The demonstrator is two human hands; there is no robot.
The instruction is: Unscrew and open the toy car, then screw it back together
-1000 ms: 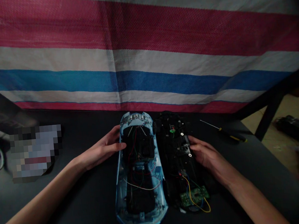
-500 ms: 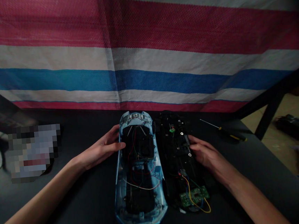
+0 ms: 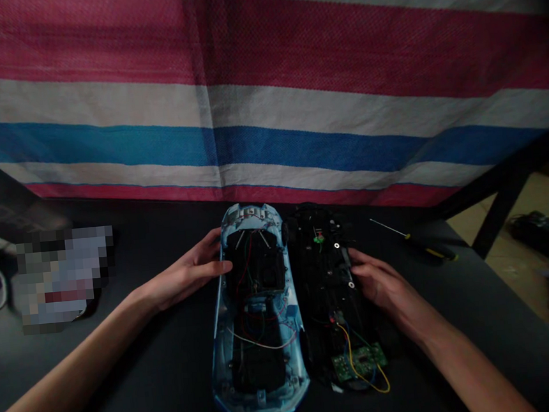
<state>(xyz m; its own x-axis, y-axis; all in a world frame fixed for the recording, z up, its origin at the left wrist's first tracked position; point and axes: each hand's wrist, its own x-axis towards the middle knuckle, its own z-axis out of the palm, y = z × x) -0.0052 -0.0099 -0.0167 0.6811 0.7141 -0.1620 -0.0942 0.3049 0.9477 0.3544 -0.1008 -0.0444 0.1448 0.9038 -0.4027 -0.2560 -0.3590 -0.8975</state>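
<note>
A light-blue toy car body shell (image 3: 294, 352) lies upside down, its hollow inside facing up with red, green and white wires in it. My left hand (image 3: 194, 268) holds its left edge, thumb over the rim and the other fingers partly hidden behind it. Close beside it on the right is the black toy car chassis (image 3: 329, 278). A green circuit board (image 3: 359, 361) with yellow and other thin wires is at the chassis's near end. My right hand (image 3: 380, 283) grips the chassis's right side; some fingertips are hidden.
A screwdriver (image 3: 432, 253) with a black and yellow handle lies to the right on the dark table (image 3: 141, 384). At left are a blurred-out object (image 3: 75, 268) and a white cable (image 3: 3, 287). A striped sheet (image 3: 265, 98) hangs behind the table.
The whole view shifts very slightly. Both hands stay in place on the body shell and the chassis.
</note>
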